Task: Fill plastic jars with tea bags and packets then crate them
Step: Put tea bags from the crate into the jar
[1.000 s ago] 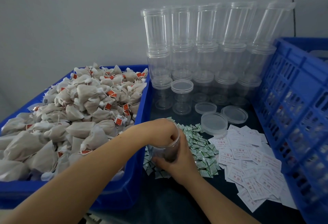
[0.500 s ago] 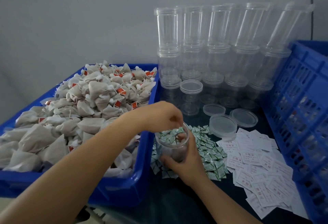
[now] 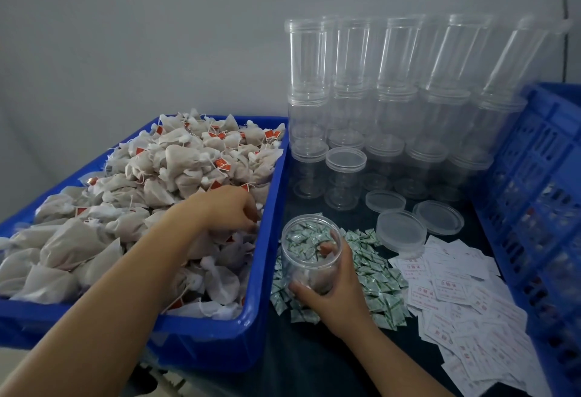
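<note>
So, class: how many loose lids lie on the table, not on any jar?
3, all right of the held jar: one lid nearest the stacked jars, one by the blue crate, one in front beside the paper slips. Others may be hidden.

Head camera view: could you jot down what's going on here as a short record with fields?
Left hand: reaching into the tea bags, fingers curled; hold unclear
Right hand: grips the open jar
Jar contents: hard to tell through the clear wall
Tea bag bin: blue, heaped full
Green packets: loose around the jar
White slips: spread rightward
Loose lids: behind the packets
Empty jars: stacked against the wall
</note>
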Motion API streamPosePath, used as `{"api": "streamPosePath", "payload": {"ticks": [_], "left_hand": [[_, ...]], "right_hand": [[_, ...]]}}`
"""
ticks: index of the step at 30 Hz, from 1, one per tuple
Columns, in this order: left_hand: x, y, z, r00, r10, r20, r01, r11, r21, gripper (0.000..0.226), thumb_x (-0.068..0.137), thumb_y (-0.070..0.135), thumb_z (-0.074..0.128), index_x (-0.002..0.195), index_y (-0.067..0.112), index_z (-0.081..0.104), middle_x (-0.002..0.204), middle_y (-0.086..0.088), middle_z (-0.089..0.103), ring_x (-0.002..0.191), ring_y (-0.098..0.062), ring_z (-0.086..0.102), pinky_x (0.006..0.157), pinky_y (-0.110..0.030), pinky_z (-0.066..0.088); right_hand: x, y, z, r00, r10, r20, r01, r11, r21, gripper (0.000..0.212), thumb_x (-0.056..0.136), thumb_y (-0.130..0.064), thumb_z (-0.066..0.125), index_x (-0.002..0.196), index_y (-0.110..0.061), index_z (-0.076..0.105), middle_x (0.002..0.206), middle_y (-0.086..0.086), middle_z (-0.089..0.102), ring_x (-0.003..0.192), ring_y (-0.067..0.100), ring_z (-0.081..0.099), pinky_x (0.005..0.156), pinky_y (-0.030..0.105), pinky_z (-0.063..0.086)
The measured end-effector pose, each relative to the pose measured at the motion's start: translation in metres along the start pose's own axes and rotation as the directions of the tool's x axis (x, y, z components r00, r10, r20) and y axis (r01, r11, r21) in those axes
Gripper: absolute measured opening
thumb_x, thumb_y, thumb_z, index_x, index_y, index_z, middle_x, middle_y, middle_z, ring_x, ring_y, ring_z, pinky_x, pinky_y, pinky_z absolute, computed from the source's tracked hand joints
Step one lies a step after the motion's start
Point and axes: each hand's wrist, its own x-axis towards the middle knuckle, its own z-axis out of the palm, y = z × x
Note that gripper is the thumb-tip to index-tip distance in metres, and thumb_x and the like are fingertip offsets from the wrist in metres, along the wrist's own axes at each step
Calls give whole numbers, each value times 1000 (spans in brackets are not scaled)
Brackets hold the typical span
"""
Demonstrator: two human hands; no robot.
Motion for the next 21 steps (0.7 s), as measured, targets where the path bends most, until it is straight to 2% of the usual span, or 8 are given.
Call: {"api": "streamPosePath", "payload": {"ticks": [1, 3, 5, 9, 13, 16, 19, 21], "left_hand": [[-3, 1, -2, 994, 17, 104, -17, 1000, -1, 14, 82, 35, 66, 92, 25, 70, 85, 7, 67, 80, -12, 62, 74, -29, 51], [-9, 5, -3, 964, -22, 265, -12, 992, 127, 28, 77, 38, 69, 103, 27, 67, 92, 8, 66, 85, -12, 62, 78, -31, 53], [-12, 10, 3, 951, -81, 297, 6, 969, 245, 43, 73, 33, 75, 113, 30, 61, 97, 7, 62, 89, -15, 61, 75, -30, 52], [-11, 14, 14, 982, -83, 170, 32, 959, 282, 38, 80, 15, 70, 117, 21, 61, 104, 0, 64, 89, -18, 63, 75, -29, 54], [-12, 8, 9, 992, -46, 115, 15, 965, 263, 37, 74, 12, 73, 105, 24, 59, 94, 4, 59, 83, -17, 61, 69, -30, 54], [-15, 3, 5, 997, 23, 73, -42, 962, 270, 28, 76, 12, 69, 99, 25, 62, 94, 6, 59, 85, -16, 59, 74, -34, 54], [-21, 3, -2, 994, 103, 41, -110, 952, 284, 22, 83, 20, 64, 105, 23, 65, 95, 9, 58, 83, -10, 53, 72, -26, 47], [-26, 6, -9, 991, 134, 16, -134, 960, 247, 26, 85, 26, 65, 112, 24, 65, 100, 9, 60, 89, -10, 54, 74, -24, 44]], "right_hand": [[0, 0, 0, 1000, 1, 0, -1, 1000, 2, 99, 52, -65, 82, 124, -83, 17, 139, -22, 41, 128, -8, 42, 100, 16, 44], [0, 0, 0, 1000, 4, 4, -4, 1000, -2, 99, 52, -65, 82, 124, -83, 16, 141, -17, 41, 130, -4, 43, 104, 21, 44], [0, -1, 1, 1000, -1, 3, 1, 1000, -2, 98, 53, -65, 82, 124, -82, 17, 141, -16, 42, 129, -6, 42, 100, 16, 43], [0, -1, 0, 1000, -4, -1, 4, 1000, 0, 97, 53, -64, 82, 123, -82, 18, 138, -18, 42, 125, -13, 42, 94, 7, 41], [0, -2, 0, 1000, -9, -7, 9, 1000, 5, 96, 54, -61, 82, 122, -83, 18, 139, -17, 43, 127, -10, 42, 94, 7, 41], [0, -2, 1, 1000, -9, -4, 9, 1000, 7, 97, 56, -59, 83, 122, -84, 17, 143, -11, 41, 132, 1, 42, 96, 6, 39], [0, -2, 0, 1000, -11, -4, 11, 1000, 9, 97, 55, -60, 83, 122, -84, 17, 144, -9, 41, 132, 3, 42, 95, 2, 38], [-1, -3, 0, 1000, -9, -3, 9, 1000, 6, 97, 53, -64, 81, 122, -84, 16, 145, -9, 41, 132, 3, 43, 101, 11, 41]]}}
